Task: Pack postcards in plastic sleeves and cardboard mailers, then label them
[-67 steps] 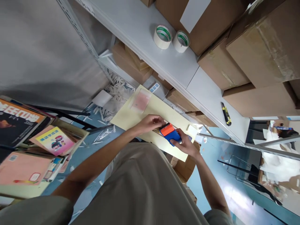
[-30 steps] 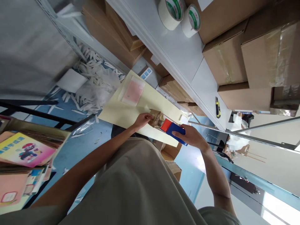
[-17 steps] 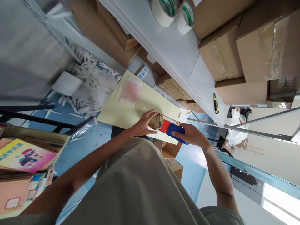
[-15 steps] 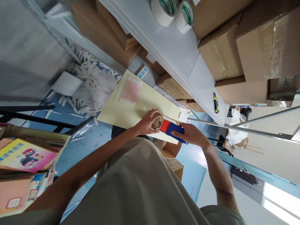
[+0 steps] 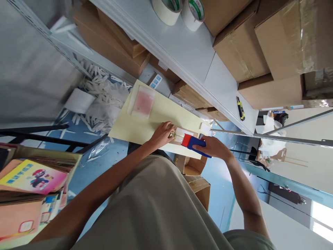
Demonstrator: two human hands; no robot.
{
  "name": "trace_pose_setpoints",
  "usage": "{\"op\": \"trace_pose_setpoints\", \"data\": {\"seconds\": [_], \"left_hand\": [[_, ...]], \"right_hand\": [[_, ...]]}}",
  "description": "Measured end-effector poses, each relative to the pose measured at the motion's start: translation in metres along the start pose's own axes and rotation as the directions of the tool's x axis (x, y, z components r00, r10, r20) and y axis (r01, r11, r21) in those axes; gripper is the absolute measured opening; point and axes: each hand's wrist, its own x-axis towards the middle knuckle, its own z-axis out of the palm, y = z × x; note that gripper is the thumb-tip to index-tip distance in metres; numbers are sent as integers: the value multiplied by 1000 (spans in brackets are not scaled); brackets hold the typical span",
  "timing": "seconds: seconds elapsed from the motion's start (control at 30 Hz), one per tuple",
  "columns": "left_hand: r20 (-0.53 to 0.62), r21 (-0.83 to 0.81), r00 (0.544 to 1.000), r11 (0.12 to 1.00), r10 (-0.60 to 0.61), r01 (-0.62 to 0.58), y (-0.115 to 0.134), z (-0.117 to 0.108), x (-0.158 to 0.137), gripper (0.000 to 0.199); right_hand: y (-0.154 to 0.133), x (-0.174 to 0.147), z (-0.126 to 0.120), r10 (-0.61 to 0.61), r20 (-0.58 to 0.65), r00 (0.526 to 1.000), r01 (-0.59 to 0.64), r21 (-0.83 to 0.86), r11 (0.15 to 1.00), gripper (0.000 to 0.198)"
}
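Observation:
My right hand (image 5: 213,148) is wrapped round the blue end of a long blue-and-red block (image 5: 197,143); its exact kind is not clear. The red end points toward my left hand (image 5: 161,136), whose fingers are curled round a small brass-coloured thing (image 5: 172,132), partly hidden by them. A short gap with something clear and shiny lies between that thing and the red end. Both hands are over a pale yellow board (image 5: 127,128). Under them lies a brown piece with a white patch. Farther left on the board rests a pink sheet in a clear sleeve (image 5: 143,102).
Above the board runs a grey shelf (image 5: 187,52) with two white tape rolls (image 5: 193,15), a yellow-black utility knife (image 5: 240,109) and cardboard boxes (image 5: 241,59). A power strip (image 5: 156,81) sits behind the board. At lower left is a box of booklets (image 5: 33,177).
My left hand has drawn apart from the red end, toward the left, opening a gap. The blue-and-red block has shifted slightly right. The whole view has tilted a little.

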Motion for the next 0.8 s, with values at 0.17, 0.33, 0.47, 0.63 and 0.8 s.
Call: {"op": "trace_pose_setpoints", "data": {"seconds": [0.17,0.33,0.47,0.63,0.8], "left_hand": [[70,-18,996,998,-51,52,-5,2,-2,33],[42,-77,997,995,-64,67,-4,3,-6,43],[-27,-184,978,963,-207,198,8,15,-13,73],[-190,-291,850,855,-492,430,31,42,-17,38],[-372,-70,734,806,-568,588,47,58,-9,35]], "right_hand": [[36,31,20,10,52,999,-9,-25,1000,49],[50,59,39,9,133,991,-17,60,998,57],[57,69,46,-32,169,985,16,94,995,61],[71,74,54,-75,148,986,65,67,996,64],[79,80,68,-126,108,986,121,50,991,62]]}}
